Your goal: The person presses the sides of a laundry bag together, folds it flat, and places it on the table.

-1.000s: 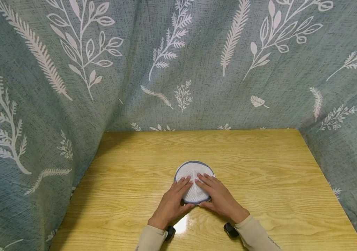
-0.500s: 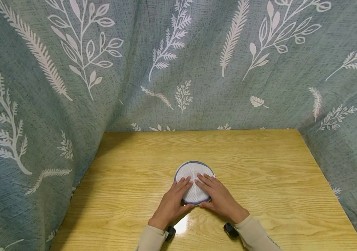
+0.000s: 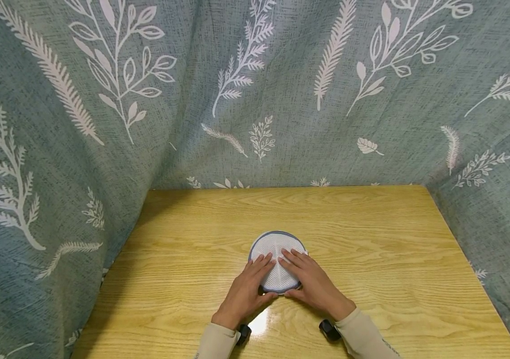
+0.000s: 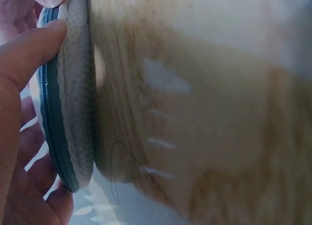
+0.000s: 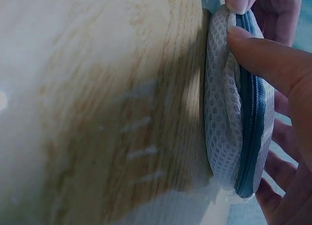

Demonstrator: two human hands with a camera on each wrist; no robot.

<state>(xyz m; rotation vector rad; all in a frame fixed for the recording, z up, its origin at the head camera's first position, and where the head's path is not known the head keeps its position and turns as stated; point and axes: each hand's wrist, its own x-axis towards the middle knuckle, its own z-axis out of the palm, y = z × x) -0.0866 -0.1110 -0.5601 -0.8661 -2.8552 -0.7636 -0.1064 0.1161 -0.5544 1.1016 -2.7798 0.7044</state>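
Note:
A round white mesh laundry bag (image 3: 278, 278) with blue edging lies on the wooden table. My left hand (image 3: 244, 293) rests on its left half, fingers spread flat over the top and the thumb along the near rim. From the right, my right hand (image 3: 318, 285) lies on it in mirrored fashion. Both wrist views show the bag's puffy side and a blue zipper (image 5: 249, 113) running round it. The left thumb (image 4: 36, 47) and right thumb (image 5: 263, 54) touch the side near the zipper, their tips close together. Fingers cover part of the top.
The wood-grain table (image 3: 371, 234) spreads out around the bag. A grey-green curtain (image 3: 290, 99) with white leaf prints hangs behind it and along both sides. Dark wrist cameras (image 3: 330, 330) sit under the beige sleeves (image 3: 367, 334).

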